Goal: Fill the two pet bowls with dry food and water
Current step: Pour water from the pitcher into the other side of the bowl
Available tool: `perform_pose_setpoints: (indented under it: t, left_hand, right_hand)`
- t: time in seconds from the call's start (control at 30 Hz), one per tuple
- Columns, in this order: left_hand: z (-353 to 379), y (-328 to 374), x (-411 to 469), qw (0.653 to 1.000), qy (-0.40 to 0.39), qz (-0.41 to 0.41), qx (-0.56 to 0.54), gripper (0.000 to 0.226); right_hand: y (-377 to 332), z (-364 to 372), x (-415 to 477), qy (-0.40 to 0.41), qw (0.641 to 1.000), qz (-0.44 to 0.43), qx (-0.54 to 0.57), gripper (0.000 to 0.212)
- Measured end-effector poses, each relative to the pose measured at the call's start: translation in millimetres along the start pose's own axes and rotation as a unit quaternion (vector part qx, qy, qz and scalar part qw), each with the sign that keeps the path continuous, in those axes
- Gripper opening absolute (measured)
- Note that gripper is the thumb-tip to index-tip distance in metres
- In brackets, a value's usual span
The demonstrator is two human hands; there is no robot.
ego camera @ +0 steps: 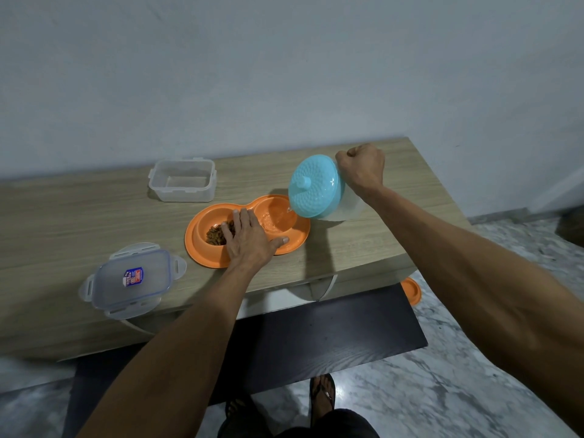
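An orange double pet bowl [205, 257] sits on the wooden table. Its left well holds brown dry food [215, 236]; its right well [278, 219] holds a little water. My left hand [249, 238] lies flat on the bowl's middle and front rim, fingers spread. My right hand [361, 167] grips the handle of a clear jug with a light blue lid [316, 186]. The jug is tipped toward the right well, with a thin stream of water leaving its spout.
An empty clear plastic container [182, 184] stands behind the bowl. Its clear lid [132, 279] with a sticker lies at the table's front left edge. A dark lower shelf [316, 336], an orange object [410, 290] on the floor and my sandalled feet are below.
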State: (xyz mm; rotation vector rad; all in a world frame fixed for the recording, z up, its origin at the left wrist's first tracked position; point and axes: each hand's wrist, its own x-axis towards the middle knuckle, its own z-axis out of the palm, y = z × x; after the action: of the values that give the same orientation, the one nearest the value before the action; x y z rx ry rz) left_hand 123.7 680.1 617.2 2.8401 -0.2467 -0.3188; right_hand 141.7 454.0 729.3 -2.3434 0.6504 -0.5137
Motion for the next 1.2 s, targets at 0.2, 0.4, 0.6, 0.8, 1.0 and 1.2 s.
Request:
perform_pose_setpoints:
  t: [0.2,0.4,0.6,0.8,1.0,1.2]
  left_hand:
    - [1.1,-0.5,0.1,1.0,0.0,0.001,0.004,0.112]
    - [0.5,-0.4,-0.3,1.0,-0.005,0.001,0.005,0.112]
    - [-0.3,0.8,-0.1,1.0,-0.006,-0.002,0.004,0.112]
    - [-0.6,0.5,0.3,1.0,-0.011,-0.003,0.001,0.112]
    - [-3.3,2.6,-1.1,1.0,-0.014,-0.007,0.006,0.111]
    - [-5.7,4.0,-2.7,1.0,-0.017,-0.012,0.014,0.111]
  right_hand:
    - [-1.3,0.3,0.3,0.004,1.0,0.005,0.011,0.046]
    - [-1.6,0.4,0.6,0.004,1.0,0.001,0.013,0.046]
    - [-0.6,2.9,4.1,0.006,1.0,0.0,0.016,0.043]
    - [1.5,4.8,8.2,0.008,1.0,-0.003,0.013,0.04]
    - [9.4,3.0,14.0,0.009,0.997,0.054,0.049,0.039]
    - [25.3,6.0,23.6,0.014,0.978,0.146,0.149,0.039]
